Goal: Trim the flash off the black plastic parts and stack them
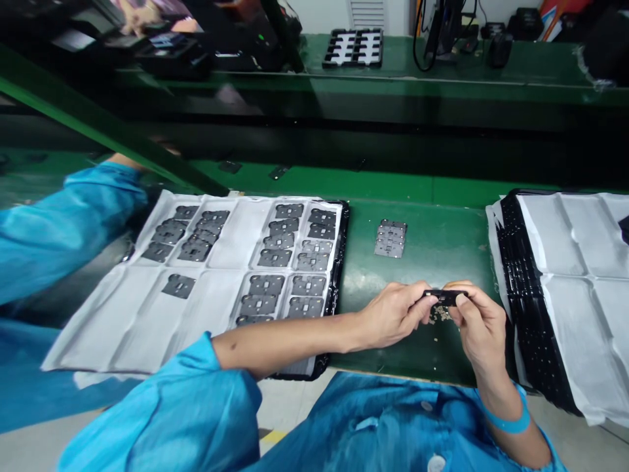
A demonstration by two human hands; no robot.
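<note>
Pinching a slim black part [446,297] w/ both hands rn, seemingly lifted off the green bench [363,272], over toward its near edge. Got the long axis running L to R, about level in view, so basically bridging straight across from L hand [390,318] to R hand [484,324]. Holding the L end w/ L fingers, thumb + index closed in narrow; gripping the R end w/ R fingers, thumb pressed on the side facing the camera. Can't call either hand nearer tbh, being in contact w/ both at opposite ends. Can't see the far side of the part either, b/c of the fingers. Just below it in view, a scatter of small tan bits [442,314] on the bench. Beyond the L hand, a short overlapping row of grey plates [390,246], closer to L than R but apart from both. Further L, a white-lined tray [240,236] w/ more of the same kind in its pockets, partly hidden by the L arm [304,335]. On the R, a stack of black trays [533,301], just beside the R hand.
</note>
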